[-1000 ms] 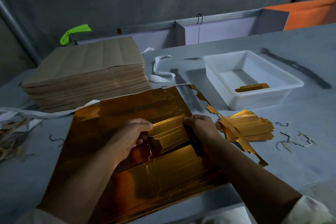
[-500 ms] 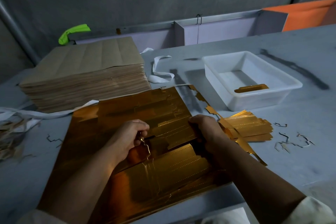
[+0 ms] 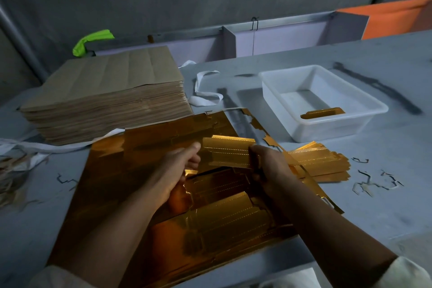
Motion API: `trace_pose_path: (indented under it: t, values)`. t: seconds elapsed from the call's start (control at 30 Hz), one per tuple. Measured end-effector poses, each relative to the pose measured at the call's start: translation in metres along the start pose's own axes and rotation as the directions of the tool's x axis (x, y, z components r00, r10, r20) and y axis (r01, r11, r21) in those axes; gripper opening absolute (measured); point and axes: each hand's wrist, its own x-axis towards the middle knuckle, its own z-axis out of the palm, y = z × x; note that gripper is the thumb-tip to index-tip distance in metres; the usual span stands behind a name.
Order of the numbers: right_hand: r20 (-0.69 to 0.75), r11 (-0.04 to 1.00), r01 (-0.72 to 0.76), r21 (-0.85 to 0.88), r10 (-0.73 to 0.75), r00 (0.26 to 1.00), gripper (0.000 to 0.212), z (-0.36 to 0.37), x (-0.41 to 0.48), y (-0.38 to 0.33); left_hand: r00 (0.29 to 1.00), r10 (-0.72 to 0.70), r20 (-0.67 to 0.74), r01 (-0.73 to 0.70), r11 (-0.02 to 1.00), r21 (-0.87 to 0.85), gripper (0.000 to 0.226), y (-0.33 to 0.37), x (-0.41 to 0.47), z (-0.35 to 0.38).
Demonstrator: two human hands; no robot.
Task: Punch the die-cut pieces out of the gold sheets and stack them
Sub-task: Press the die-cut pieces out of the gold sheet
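At the near edge of the surface [image 3: 385,217], two hands hold one gold piece over the sheet.
The gold sheet [image 3: 112,194] lies flat under both forearms. Above its middle the left hand [image 3: 177,166] pinches the left end of a punched-out die-cut piece [image 3: 228,152], and the right hand [image 3: 266,166] grips its right end, fingers curled. Just right of the sheet lies a loose stack of gold pieces [image 3: 320,163], thin scraps [image 3: 374,182] beside it. Farther back, a white tub [image 3: 327,128] holds one gold strip [image 3: 322,112]. Far left stands a thick brown pile [image 3: 112,100].
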Motion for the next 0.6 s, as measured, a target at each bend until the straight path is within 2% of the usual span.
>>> trace_pose_path:
  t: [0.07,0.13,0.2,0.23,0.3,0.43,0.6]
  values:
    - [0.016,0.998,0.017,-0.056,-0.016,1.000,0.024,0.003,0.000,-0.003,1.000,-0.018,0.022,0.020,0.992,-0.128,0.043,0.005,0.002,0.004]
    - [0.042,0.993,0.060,-0.103,-0.056,0.998,0.025,0.007,0.000,-0.006,1.000,0.005,0.012,-0.004,0.994,-0.111,0.035,0.006,0.006,0.007]
    - [0.034,0.987,0.110,-0.115,-0.107,0.994,0.023,0.011,0.001,-0.012,0.998,0.048,-0.028,-0.046,0.996,0.080,0.020,0.006,0.013,0.009]
    - [0.021,0.987,0.125,-0.101,-0.124,0.992,0.022,0.013,0.000,-0.016,0.997,0.058,-0.053,-0.045,0.977,0.209,0.021,0.005,0.015,0.009]
    - [-0.006,0.981,0.152,-0.120,-0.154,0.988,0.023,0.014,0.001,-0.023,0.995,0.070,-0.075,-0.035,0.920,0.389,0.040,0.002,0.020,0.010]
    - [-0.064,0.964,0.204,-0.168,-0.217,0.974,0.026,0.011,0.008,-0.031,0.993,0.109,-0.042,-0.068,0.834,0.548,0.062,-0.010,0.022,0.009]
    - [-0.018,0.940,0.190,-0.284,-0.203,0.979,0.022,0.019,0.013,-0.029,0.991,0.136,0.000,-0.095,0.693,0.715,0.088,-0.026,0.027,0.003]
